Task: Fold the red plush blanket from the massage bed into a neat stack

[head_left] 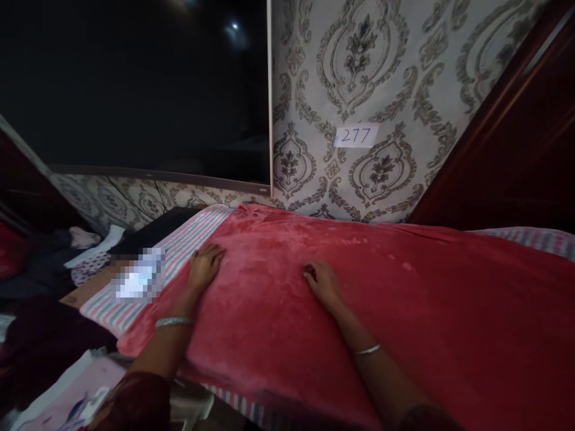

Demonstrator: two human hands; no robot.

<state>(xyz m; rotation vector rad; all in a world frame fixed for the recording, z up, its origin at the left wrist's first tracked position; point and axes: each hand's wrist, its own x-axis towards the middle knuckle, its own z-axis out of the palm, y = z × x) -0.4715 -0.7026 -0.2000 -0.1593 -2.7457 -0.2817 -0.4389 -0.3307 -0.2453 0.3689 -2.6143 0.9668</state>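
A red plush blanket [269, 311] lies spread over a striped cloth [193, 245] on a long raised surface. My left hand [204, 268] rests palm down on the blanket's left part, close to the bare striped strip, its fingers stretched out. Near the middle of the blanket is my right hand [324, 284], its fingers loosely bent and a gap showing between thumb and fingers. Nothing is visible in either hand. The blanket looks mostly flat, with small creases along its far edge.
A large dark television screen [135, 84] and patterned wallpaper [363, 66] with a paper label [357, 136] reading 277 stand behind. Dark wood [503, 149] slants at the right. A blurred-out item [138, 278] lies on the striped strip; clothes [40, 341] are heaped at the left.
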